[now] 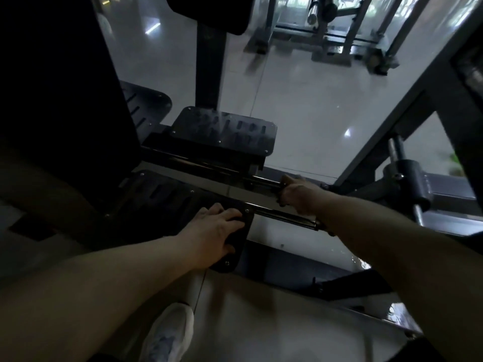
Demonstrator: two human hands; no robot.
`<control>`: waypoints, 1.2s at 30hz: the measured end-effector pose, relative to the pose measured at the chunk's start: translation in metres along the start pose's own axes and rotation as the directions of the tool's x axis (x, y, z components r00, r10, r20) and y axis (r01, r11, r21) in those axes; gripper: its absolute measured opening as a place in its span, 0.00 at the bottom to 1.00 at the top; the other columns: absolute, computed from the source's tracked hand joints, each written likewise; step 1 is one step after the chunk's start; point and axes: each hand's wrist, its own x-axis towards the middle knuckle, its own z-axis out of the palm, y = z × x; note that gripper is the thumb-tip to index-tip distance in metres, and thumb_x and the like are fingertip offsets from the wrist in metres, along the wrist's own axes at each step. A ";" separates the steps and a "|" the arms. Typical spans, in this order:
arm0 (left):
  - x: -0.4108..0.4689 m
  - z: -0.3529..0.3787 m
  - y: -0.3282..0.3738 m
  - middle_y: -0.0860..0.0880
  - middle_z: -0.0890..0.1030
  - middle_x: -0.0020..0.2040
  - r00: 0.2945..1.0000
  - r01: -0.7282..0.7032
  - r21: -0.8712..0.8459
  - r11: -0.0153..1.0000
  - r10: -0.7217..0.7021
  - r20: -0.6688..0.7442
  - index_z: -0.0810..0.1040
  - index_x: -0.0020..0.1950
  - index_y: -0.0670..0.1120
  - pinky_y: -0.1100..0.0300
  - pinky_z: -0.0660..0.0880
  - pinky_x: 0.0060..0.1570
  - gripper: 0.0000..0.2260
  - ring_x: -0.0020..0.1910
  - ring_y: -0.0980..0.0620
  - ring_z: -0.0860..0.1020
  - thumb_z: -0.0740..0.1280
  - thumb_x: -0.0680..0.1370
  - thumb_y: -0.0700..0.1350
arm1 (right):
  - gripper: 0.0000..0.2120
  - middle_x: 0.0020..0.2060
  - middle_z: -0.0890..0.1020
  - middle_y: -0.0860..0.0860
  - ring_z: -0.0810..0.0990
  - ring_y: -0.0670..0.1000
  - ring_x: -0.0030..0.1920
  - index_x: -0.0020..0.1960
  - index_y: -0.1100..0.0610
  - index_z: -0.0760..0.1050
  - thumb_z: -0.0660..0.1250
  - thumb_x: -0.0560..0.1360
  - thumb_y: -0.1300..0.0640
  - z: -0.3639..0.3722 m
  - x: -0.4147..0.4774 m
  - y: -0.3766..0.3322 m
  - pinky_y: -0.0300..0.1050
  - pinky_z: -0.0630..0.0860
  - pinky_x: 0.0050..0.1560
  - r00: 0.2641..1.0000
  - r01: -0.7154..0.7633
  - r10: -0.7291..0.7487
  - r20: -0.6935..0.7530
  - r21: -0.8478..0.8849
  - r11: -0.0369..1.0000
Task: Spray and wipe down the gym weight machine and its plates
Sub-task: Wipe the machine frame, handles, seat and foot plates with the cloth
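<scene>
Glossy pale floor tiles (300, 105) stretch under a dim gym, and the head view looks down on the black weight machine (209, 61), whose slotted foot plate (183, 202) sits low in front of the person, with a second plate (224, 131) just beyond. The left hand (214, 231) lies flat on the near plate's corner, fingers (232, 214) spread and gripping nothing I can make out, while the right hand (295, 194) is curled around the chrome bar (274, 214); whether a cloth is inside that fist I cannot tell. Plate and bar look rigid, heavy, bolted steel, likely slick once sprayed, so bracing on the plate's edge and sliding along the bar seems soundest.
</scene>
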 end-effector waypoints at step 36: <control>-0.026 -0.014 0.011 0.52 0.53 0.82 0.989 0.006 0.274 0.962 -0.046 0.137 0.58 0.82 0.55 0.46 0.56 0.77 0.29 0.78 0.45 0.53 0.64 0.82 0.53 | 0.14 0.60 0.81 0.56 0.76 0.60 0.64 0.64 0.59 0.78 0.62 0.81 0.65 0.001 -0.062 -0.090 0.52 0.79 0.57 0.826 -0.561 0.561 0.053 0.171 0.810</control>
